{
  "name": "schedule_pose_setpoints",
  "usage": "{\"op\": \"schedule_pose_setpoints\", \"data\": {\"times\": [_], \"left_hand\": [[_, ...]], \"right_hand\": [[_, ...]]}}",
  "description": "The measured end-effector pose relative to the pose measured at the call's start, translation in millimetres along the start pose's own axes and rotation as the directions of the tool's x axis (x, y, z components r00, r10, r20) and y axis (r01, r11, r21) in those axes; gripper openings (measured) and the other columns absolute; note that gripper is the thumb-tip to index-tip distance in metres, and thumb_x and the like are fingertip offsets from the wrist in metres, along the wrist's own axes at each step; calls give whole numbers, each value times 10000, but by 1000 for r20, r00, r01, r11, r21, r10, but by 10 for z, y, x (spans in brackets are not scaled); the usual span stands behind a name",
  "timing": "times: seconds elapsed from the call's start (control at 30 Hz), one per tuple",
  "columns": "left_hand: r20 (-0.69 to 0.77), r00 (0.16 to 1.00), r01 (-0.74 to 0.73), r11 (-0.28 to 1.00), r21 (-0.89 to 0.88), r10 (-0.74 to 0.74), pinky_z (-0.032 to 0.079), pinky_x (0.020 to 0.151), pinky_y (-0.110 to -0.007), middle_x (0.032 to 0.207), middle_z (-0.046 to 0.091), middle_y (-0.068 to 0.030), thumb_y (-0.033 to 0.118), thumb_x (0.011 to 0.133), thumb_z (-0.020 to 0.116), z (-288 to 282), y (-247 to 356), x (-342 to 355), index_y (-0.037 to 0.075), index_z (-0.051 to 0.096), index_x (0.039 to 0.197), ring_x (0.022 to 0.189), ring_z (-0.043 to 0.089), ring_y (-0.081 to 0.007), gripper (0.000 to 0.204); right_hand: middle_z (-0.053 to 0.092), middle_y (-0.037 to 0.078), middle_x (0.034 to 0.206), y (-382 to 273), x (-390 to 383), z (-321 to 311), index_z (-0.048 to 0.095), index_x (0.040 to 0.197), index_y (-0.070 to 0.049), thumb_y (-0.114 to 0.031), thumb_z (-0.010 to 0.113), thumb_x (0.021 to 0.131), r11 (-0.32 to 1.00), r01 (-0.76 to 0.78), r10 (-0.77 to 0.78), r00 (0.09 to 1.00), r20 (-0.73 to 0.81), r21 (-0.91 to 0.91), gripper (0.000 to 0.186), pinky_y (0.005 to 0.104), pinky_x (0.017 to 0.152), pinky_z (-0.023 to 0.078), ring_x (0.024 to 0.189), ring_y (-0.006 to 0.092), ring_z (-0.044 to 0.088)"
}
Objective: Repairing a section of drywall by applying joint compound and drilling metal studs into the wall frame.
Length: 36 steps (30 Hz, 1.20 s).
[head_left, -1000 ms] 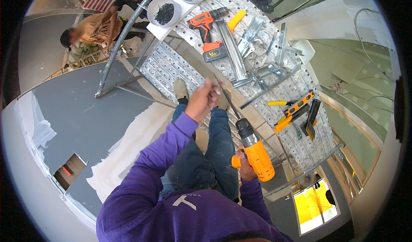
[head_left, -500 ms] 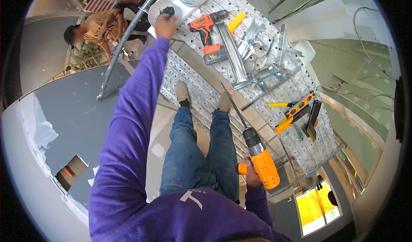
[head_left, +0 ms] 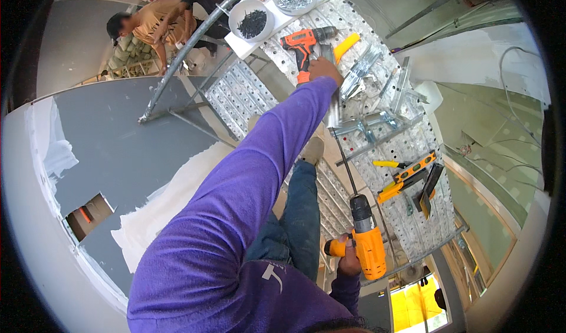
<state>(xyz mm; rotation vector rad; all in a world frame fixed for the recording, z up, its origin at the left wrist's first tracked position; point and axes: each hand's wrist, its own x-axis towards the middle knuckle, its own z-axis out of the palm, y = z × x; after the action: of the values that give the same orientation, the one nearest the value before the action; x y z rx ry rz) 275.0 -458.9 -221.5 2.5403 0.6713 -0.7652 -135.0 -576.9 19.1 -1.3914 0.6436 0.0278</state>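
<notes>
The right hand [head_left: 349, 259], near five o'clock in the view, is wrapped around the handle of a yellow-orange power drill [head_left: 369, 253]. A black chuck [head_left: 359, 206] sits at the drill's front, and a long, slim drill bit [head_left: 345, 162] points from it between eleven and twelve o'clock. This drill is likely the heaviest thing held, its weight gathered in the rigid body, so the handle close behind that body is the sound place to hold. The bit should be stiff but easily knocked sideways by its length, and its bare metal is poor to grab; its tip lies near a metal channel [head_left: 334, 113], touching or not I cannot tell.

The left hand [head_left: 324, 70], near one o'clock, is over the perforated metal bench [head_left: 420, 238], at the channel's upper end and beside the handle of an orange-red cordless drill [head_left: 300, 40]. Its fingers are hidden, so I cannot tell whether it grips either. The channel looks light, thin-walled and smooth, perhaps slippery and sharp along its edges; a hold across its flat faces would suit. The cordless drill would be best lifted by its handle. From that hand, a bowl [head_left: 236, 14] of dark screws [head_left: 252, 24] lies toward ten o'clock.
</notes>
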Motion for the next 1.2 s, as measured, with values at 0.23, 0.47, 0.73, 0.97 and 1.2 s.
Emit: {"op": "schedule_pose_setpoints", "data": {"times": [0.23, 0.47, 0.73, 0.97, 1.2], "left_hand": [[76, 984, -140, 967, -211, 159, 497, 892, -365, 1186, 567, -238, 262, 631, 767, -284, -523, 68, -41, 495, 1211, 1075, 593, -311, 709], [96, 941, -133, 615, -778, 325, 489, 761, -329, 1020, 641, -113, 60, 762, 632, -1504, -2114, -1230, -9, 545, 1193, 912, 602, -182, 446], [-210, 975, -101, 715, -692, -66, 479, 813, -305, 995, 667, -91, 225, 847, 681, -2889, -4360, -2816, -16, 581, 1104, 917, 604, -160, 366], [-528, 798, -161, 742, -651, -290, 478, 783, -311, 919, 665, -64, 192, 875, 656, -3716, -6065, -3654, 26, 619, 1077, 834, 589, -139, 264], [-717, 627, -393, 671, -629, -305, 476, 819, -282, 1014, 676, -40, 214, 874, 672, -4825, -7041, -3991, 20, 609, 1141, 898, 608, -134, 336]], "right_hand": [[568, 97, 984, -256, -69, -11, 493, 1170, -12, 17, 513, 845, 999, -42, 42, 999, 12, -9, 327, 364, 750, 485, 797, 197, 567], [578, 95, 990, -543, -111, -152, 497, 1184, -17, -80, 564, 859, 997, 66, -66, 998, 0, -28, 337, 322, 740, 473, 778, 186, 560], [543, 91, 1054, -1227, -76, 318, 483, 1199, -2, -68, 538, 885, 993, 114, -99, 928, 360, -21, 326, 325, 722, 476, 785, 166, 531], [542, 92, 1096, -1534, -275, 1109, 496, 1211, -20, -67, 543, 888, 997, 81, -54, 816, 576, -21, 330, 333, 741, 482, 822, 162, 533], [586, 100, 1075, -1787, -737, 2100, 509, 1216, -22, -32, 575, 862, 982, 181, -103, 718, 688, -43, 360, 346, 739, 484, 818, 191, 567]]}}
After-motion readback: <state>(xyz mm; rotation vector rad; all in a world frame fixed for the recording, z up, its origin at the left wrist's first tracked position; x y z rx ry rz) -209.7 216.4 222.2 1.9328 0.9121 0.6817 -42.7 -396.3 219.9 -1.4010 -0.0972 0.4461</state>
